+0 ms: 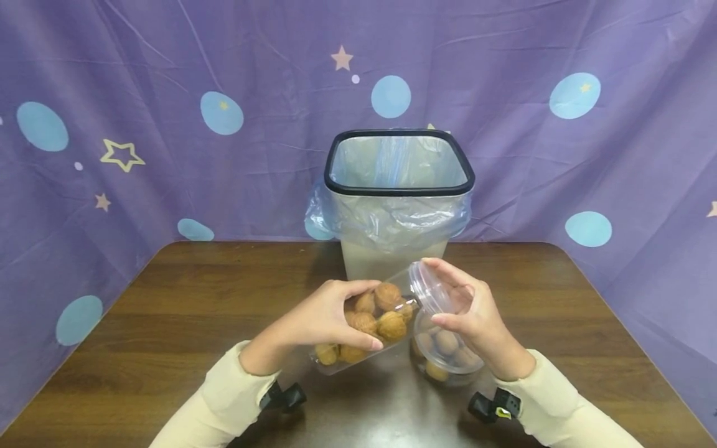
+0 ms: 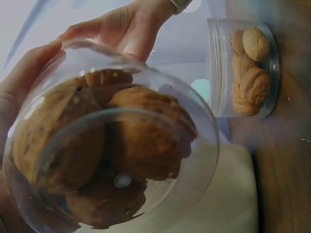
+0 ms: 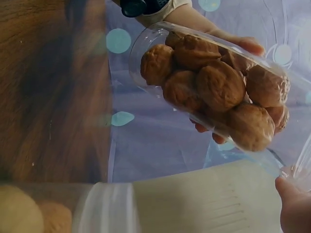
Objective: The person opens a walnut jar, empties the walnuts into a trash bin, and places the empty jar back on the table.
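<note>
My left hand (image 1: 327, 317) holds a clear plastic jar (image 1: 404, 283) around its side. The jar lies tilted above the table, its mouth up toward the right and its round base (image 2: 206, 141) toward the left wrist camera. Several brown walnuts (image 1: 392, 325) fill its lower part. At its mouth my right hand (image 1: 476, 311) grips a clear lid (image 1: 430, 289) between thumb and fingers; whether the lid is seated I cannot tell. Below the right hand a second clear jar (image 1: 470, 368) stands upright on the table, with several walnuts (image 1: 446, 342) inside.
Behind the jars stands a pale bin (image 1: 394, 261) with a black rim (image 1: 399, 191) and a translucent bluish bag (image 1: 386, 221) folded over its edge. The brown wooden table (image 1: 224, 280) reaches back to a purple patterned curtain (image 1: 280, 124).
</note>
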Action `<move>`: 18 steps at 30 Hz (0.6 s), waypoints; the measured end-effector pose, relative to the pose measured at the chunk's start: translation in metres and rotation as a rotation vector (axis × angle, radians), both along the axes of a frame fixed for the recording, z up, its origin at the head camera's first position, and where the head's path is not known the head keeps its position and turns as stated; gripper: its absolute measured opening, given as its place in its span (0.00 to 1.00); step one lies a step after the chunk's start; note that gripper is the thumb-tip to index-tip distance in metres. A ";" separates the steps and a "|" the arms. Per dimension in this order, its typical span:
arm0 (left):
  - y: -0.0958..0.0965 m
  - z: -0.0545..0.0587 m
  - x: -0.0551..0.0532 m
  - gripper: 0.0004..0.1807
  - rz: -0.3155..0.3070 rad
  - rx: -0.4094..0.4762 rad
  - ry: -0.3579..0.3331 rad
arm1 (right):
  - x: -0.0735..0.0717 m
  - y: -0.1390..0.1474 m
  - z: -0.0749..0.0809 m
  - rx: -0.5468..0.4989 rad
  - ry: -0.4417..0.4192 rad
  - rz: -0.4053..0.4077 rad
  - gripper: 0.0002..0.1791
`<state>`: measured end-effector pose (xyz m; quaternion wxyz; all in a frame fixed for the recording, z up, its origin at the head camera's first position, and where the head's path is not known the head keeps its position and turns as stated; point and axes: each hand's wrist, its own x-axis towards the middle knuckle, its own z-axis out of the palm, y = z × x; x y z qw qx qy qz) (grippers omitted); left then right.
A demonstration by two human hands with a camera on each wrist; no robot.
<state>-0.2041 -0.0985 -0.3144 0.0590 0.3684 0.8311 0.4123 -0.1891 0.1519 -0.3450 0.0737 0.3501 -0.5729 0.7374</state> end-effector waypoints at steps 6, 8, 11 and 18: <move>-0.001 0.001 -0.001 0.40 -0.008 -0.017 0.001 | -0.002 0.006 -0.006 0.012 0.006 0.081 0.37; -0.001 0.001 -0.001 0.40 -0.009 -0.022 0.002 | -0.003 0.007 -0.007 0.020 0.015 0.097 0.38; -0.002 0.002 -0.002 0.39 -0.010 -0.031 0.008 | -0.004 0.009 -0.008 0.029 0.029 0.122 0.39; -0.003 0.005 -0.002 0.40 -0.014 -0.063 0.001 | -0.008 0.012 -0.010 0.034 0.105 0.198 0.41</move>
